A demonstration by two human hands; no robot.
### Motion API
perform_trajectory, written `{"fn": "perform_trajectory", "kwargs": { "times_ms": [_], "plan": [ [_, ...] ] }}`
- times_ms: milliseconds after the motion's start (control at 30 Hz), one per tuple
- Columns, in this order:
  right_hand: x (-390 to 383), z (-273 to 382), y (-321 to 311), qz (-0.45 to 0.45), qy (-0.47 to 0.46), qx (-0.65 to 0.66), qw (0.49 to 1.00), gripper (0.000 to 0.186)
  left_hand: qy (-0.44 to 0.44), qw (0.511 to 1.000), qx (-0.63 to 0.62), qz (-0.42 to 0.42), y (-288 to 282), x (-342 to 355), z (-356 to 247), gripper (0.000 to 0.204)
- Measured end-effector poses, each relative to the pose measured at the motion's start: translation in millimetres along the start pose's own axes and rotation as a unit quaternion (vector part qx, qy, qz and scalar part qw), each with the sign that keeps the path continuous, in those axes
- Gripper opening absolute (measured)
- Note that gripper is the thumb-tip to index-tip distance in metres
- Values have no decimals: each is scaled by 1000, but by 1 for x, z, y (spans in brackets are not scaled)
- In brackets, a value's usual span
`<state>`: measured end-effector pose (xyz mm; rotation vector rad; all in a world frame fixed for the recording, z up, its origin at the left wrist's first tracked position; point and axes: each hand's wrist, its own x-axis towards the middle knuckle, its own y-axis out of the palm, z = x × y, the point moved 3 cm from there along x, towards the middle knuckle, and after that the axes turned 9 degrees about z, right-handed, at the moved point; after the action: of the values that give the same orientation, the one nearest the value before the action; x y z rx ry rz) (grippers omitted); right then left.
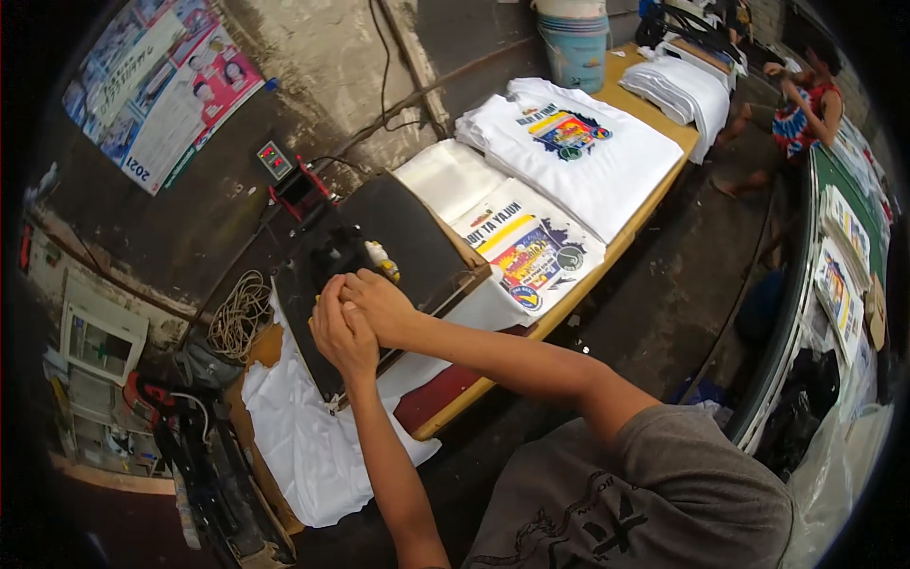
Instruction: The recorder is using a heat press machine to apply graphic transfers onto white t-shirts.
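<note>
Both my hands are stacked together over the dark heat press (409,232), closed round its handle, which is mostly hidden beneath them. My left hand (339,334) reaches up from the lower edge with its fingers curled. From the right comes my right hand (381,305), overlapping the left one. A white and yellow part (381,259) of the press shows just beyond my fingers. White cloth (308,431) hangs from the near left side of the press. Beside the press on the right lies a printed white sheet (536,251) with a colourful design.
Folded white T-shirts (626,152) with a print lie farther along the yellow-edged table (611,254). Beyond are a blue bucket (573,57) and more white cloth (678,85). A red-framed controller (277,161) and coiled cord (239,318) sit at left. Another person (813,104) sits far right.
</note>
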<state>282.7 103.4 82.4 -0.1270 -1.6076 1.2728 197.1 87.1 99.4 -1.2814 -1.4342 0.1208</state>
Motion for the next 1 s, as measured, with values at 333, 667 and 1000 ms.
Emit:
{"fn": "perform_trajectory", "kwargs": {
  "times_ms": [333, 667, 1000],
  "plan": [
    [-26, -12, -35, -42, -67, 188, 979, 42, -169, 973, -145, 59, -4, 10, -13, 53],
    [-212, -256, -25, 7, 174, 219, 960, 21, -126, 975, 178, -53, 26, 7, -16, 30],
    [-390, -358, -2, 339, 111, 55, 933, 58, -144, 954, 231, -125, 34, 6, 1, 22]
  ]
}}
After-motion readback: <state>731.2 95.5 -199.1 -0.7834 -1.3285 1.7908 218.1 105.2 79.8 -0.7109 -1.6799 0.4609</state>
